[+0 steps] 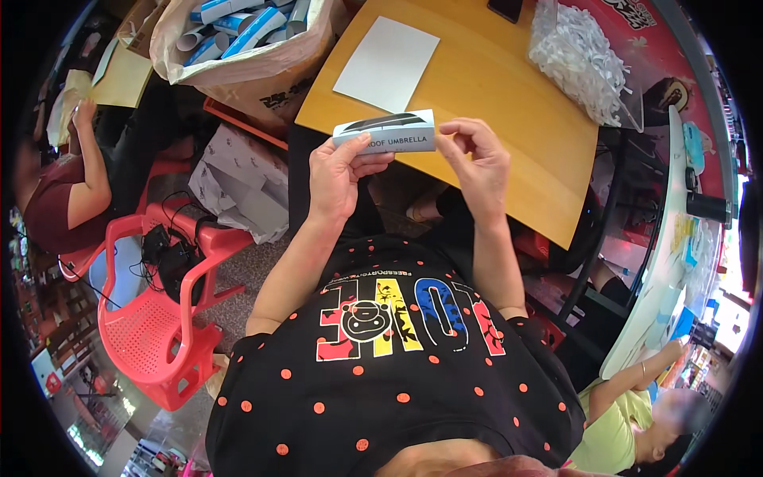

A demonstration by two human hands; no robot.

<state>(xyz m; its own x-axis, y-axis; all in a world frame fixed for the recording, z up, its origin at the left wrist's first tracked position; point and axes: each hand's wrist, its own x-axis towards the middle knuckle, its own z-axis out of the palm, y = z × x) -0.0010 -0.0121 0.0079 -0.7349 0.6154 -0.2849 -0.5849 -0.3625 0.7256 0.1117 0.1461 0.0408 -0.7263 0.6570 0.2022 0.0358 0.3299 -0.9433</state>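
A small light-blue and white cardboard carton (407, 141), printed with a dark curved shape, is held level over the table's near edge. My left hand (338, 173) is closed around its left end, thumb on the front face and fingers beneath. At the carton's other end is my right hand (481, 163). Its fingers are curled, and thumb and fingertips pinch at the end edge; any flap between them is too small to make out. Beyond the carton a white sheet or flat stack of paper (389, 63) lies on the wooden table (477, 95).
A large white sack (238, 75) at the far left holds several blue and grey cardboard sleeves (254, 32). A clear bag of white strips (579, 56) lies at the table's far right. A red plastic chair (147, 334) with black cables stands left. Other people sit on both sides.
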